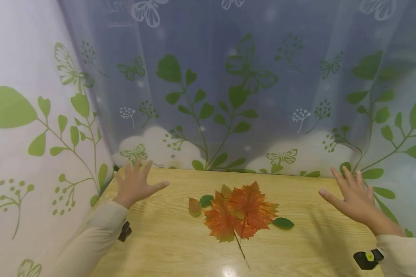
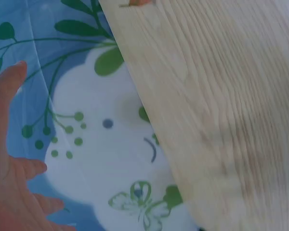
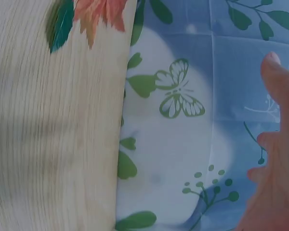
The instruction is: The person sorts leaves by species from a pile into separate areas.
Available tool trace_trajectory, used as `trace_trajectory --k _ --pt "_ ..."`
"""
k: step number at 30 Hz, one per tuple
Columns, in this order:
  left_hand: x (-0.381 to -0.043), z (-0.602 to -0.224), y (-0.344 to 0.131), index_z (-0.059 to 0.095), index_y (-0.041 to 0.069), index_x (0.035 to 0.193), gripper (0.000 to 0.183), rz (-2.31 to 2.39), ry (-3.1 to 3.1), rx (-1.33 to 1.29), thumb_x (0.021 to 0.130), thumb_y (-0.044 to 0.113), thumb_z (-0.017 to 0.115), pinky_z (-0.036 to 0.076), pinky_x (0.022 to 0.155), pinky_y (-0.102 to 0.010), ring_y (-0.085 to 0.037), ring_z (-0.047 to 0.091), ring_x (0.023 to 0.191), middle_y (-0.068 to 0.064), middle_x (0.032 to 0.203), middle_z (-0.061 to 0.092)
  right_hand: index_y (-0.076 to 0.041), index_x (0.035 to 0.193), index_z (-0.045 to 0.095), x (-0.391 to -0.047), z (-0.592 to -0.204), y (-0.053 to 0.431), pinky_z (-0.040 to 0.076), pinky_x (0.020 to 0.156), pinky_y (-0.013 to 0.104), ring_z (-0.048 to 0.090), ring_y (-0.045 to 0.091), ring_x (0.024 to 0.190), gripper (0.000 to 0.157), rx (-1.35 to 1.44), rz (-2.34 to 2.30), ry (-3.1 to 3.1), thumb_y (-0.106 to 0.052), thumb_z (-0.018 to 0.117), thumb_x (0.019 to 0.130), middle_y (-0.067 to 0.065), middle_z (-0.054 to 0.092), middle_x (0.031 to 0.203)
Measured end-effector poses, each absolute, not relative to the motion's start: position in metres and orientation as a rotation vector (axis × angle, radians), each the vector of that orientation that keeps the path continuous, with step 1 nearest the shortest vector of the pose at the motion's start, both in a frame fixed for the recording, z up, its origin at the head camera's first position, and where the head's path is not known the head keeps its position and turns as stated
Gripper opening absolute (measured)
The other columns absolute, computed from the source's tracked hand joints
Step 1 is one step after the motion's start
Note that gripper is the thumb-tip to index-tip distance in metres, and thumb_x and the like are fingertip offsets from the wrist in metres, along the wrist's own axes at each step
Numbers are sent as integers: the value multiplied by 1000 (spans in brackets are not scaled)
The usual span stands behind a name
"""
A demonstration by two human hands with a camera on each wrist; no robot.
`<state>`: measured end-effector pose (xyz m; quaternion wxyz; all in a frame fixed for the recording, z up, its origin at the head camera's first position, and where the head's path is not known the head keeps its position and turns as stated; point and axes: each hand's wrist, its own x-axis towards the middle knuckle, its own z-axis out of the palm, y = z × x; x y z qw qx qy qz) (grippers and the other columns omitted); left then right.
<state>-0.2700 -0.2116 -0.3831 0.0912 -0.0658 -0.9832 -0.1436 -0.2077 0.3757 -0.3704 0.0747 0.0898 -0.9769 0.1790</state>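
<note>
Orange-red maple leaves [image 1: 251,204] with thin stems lie in the middle of the wooden table. A dark green leaf [image 1: 283,223] pokes out at their right. On their left lie another green leaf [image 1: 206,200] and a small orange-brown leaf [image 1: 195,207]. My left hand [image 1: 133,186] is held above the table's left side, fingers spread, holding nothing. Over the right side my right hand [image 1: 353,196] is likewise spread, with nothing in it. Both hands are apart from the leaves. In the right wrist view, a green leaf [image 3: 63,25] and an orange leaf tip [image 3: 103,14] show at the top.
A printed curtain [image 1: 208,115] with butterflies and plants hangs behind the table [image 1: 166,238] and along both sides. Dark wrist devices sit at the left cuff [image 1: 125,231] and the right cuff [image 1: 368,259].
</note>
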Motion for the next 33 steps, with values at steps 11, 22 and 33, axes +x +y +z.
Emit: trace_trajectory --k 11,22,33 --pt "-252 -409 -157 25 13 153 98 -725 -2974 -164 79 69 59 3 100 -78 -52 9 140 -25 156 15 -6 154 2 -204 -399 342 -1 91 83 -18 59 134 86 289 761 -2903 -43 53 96 35 -5 153" --pt "-213 -451 -87 38 8 147 86 -1407 -2747 -185 80 52 72 32 102 -65 -47 32 134 -24 149 34 -1 151 18 -194 -448 268 12 94 81 -3 59 136 83 229 1075 -2841 -41 61 93 34 8 152" --pt "-177 -477 -35 58 -2 127 56 -1802 -2525 -234 82 27 77 50 90 -50 -41 57 112 -23 124 60 1 136 49 -198 -491 198 46 92 56 53 44 115 61 47 1205 -2734 -28 71 88 28 48 137"
